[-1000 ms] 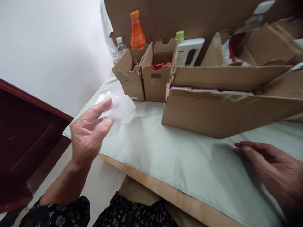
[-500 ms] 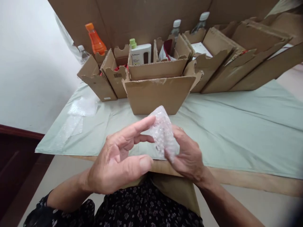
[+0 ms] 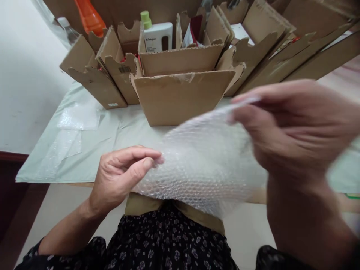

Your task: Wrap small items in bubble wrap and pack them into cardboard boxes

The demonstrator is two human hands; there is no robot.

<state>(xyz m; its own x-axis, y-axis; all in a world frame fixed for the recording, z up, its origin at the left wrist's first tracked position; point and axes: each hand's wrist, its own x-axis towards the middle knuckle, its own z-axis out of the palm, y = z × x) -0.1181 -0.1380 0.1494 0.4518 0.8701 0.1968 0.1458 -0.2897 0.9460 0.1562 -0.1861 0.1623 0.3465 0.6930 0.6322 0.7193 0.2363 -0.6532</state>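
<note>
A clear sheet of bubble wrap (image 3: 194, 172) stretches between my two hands, above the near edge of the table and my lap. My left hand (image 3: 123, 174) pinches its left edge between thumb and fingers. Raised higher and blurred by motion, my right hand (image 3: 292, 131) pinches the upper right corner. Part of the sheet's right side is hidden behind that hand. Just beyond the sheet stands an open cardboard box (image 3: 180, 97).
Several cardboard boxes line the back, holding a white bottle with a green cap (image 3: 157, 35) and an orange bottle (image 3: 91, 18). More bubble wrap (image 3: 78, 116) lies at the left on the pale green cloth (image 3: 109, 150). A wall (image 3: 25, 82) rises on the left.
The bubble wrap, earlier a small crumpled bundle in my right hand, is now spread out. My right hand has moved up and right; my left hand has closed on the sheet.
</note>
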